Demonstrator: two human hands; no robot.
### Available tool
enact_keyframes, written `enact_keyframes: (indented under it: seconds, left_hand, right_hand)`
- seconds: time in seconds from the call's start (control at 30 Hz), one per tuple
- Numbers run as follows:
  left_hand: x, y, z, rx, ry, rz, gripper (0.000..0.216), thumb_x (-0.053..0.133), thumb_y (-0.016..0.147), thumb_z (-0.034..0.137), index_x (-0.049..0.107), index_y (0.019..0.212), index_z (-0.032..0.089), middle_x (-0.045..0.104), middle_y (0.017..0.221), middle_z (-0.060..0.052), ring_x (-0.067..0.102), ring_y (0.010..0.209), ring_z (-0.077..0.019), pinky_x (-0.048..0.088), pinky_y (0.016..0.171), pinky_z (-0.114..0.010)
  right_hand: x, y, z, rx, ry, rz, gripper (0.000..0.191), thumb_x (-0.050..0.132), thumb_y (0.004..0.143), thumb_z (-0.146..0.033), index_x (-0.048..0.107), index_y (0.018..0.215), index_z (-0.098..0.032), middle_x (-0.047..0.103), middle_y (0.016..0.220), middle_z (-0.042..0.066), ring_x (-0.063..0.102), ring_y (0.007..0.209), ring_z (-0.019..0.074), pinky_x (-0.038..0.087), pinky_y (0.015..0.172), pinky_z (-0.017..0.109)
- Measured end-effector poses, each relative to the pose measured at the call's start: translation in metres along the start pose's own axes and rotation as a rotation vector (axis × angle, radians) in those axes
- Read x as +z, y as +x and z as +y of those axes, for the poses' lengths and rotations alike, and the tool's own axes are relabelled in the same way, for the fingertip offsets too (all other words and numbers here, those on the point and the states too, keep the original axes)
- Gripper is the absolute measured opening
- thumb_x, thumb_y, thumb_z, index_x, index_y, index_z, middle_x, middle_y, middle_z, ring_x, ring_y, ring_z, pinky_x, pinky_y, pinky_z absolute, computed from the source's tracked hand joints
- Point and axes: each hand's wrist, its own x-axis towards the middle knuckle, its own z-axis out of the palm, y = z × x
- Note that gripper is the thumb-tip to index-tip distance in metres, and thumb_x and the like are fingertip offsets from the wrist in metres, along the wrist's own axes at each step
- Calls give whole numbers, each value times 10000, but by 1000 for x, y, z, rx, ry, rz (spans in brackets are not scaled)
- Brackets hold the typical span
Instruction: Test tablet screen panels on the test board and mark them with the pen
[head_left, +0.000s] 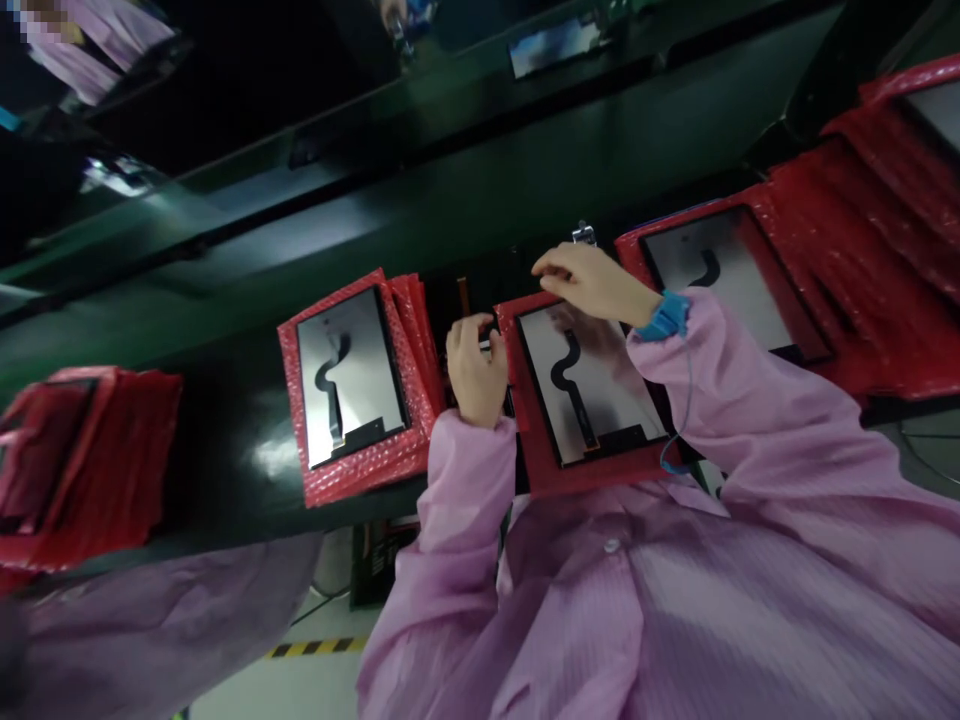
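In the head view, a flat display panel with a silvery back and a curved black ribbon cable lies on a red bubble-wrap sleeve right in front of me. My left hand is at the sleeve's left edge, its fingers bent, with a gap between thumb and forefinger. Over the panel's far edge hovers my right hand, loosely curved, with nothing visible in it. A blue wrist strap with a thin cord circles my right wrist.
Another panel rests on a stack of red sleeves to the left. To the right, one more panel lies beside heaped red bubble wrap. A red pile sits far left, near another person's sleeve. A dark green ledge runs behind.
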Motion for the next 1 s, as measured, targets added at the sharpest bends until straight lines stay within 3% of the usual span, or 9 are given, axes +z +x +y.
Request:
enact_keyframes:
  seconds: [0.1, 0.23, 0.37, 0.53, 0.63, 0.73, 0.8, 0.9, 1.0]
  left_hand:
    - [16, 22, -15, -23, 245, -11, 425, 689, 770, 112, 626, 1187, 165, 533, 1385, -186, 428, 1377, -367, 279, 1198, -525]
    - [17, 35, -31, -136, 320, 0, 474, 640, 788, 100, 570, 1252, 166, 561, 1334, -203, 413, 1383, -409, 308, 1169, -605]
    - [11, 39, -40, -96, 280, 48, 520, 577, 739, -12, 561, 1209, 210, 634, 1190, -124, 527, 1267, -326, 358, 1157, -531]
    - [9, 43, -41, -147, -60, 111, 577, 641, 799, 35, 482, 1331, 195, 632, 838, 13, 640, 840, -162, 496, 938, -310]
    - [7, 46, -40, -172, -291, 126, 351, 644, 903, 181, 565, 1244, 186, 651, 795, 20, 637, 768, -122, 503, 809, -236]
    - [4, 49, -40, -172, -380, 112, 119, 616, 955, 255, 677, 1021, 178, 660, 758, 12, 635, 736, -100, 493, 751, -201]
    - [3, 48, -39, -160, -391, 88, 180, 608, 970, 295, 695, 869, 173, 659, 734, 4, 626, 713, -92, 487, 721, -190]
    - [3, 47, -35, -110, -410, 80, 340, 576, 992, 354, 664, 718, 173, 660, 709, -5, 621, 690, -91, 495, 702, -195]
    - [3, 46, -33, -54, -454, 53, 276, 651, 947, 395, 688, 763, 192, 690, 723, -1, 647, 693, -104, 525, 713, -222]
  right_hand:
    - [-3, -30, -10, 215, -22, 89, 321, 533, 995, -323, 642, 1166, -75, 671, 909, 83, 627, 932, 221, 451, 901, 364]
    - [8, -57, -12, 322, 28, -85, 359, 667, 919, -350, 593, 1167, -102, 663, 816, 42, 628, 827, 201, 447, 838, 342]
    - [22, -66, -8, 244, 229, -194, 293, 655, 865, -178, 563, 1142, -151, 669, 869, 15, 612, 800, 150, 437, 792, 284]
    - [22, -64, -12, 198, 404, -402, 178, 476, 946, -160, 577, 1092, -156, 698, 1016, 52, 615, 847, 143, 451, 813, 290]
    - [20, -65, -17, 107, 381, -488, 209, 405, 1021, -294, 584, 1015, -185, 669, 1073, 63, 589, 944, 169, 448, 913, 338]
    - [23, -68, -19, -26, 423, -481, 364, 285, 1061, -431, 498, 874, -203, 621, 1110, 86, 541, 1064, 198, 423, 1019, 400]
    - [28, -70, -19, -88, 457, -450, 394, 205, 1070, -421, 455, 849, -212, 595, 1088, 89, 512, 1092, 199, 398, 1060, 420]
    - [36, -70, -16, -128, 443, -452, 314, 231, 1061, -344, 476, 913, -214, 587, 1084, 82, 495, 1099, 194, 368, 1083, 427]
    - [40, -67, -13, -175, 412, -491, 240, 327, 1040, -335, 464, 885, -214, 594, 1147, 93, 487, 1134, 209, 358, 1074, 438]
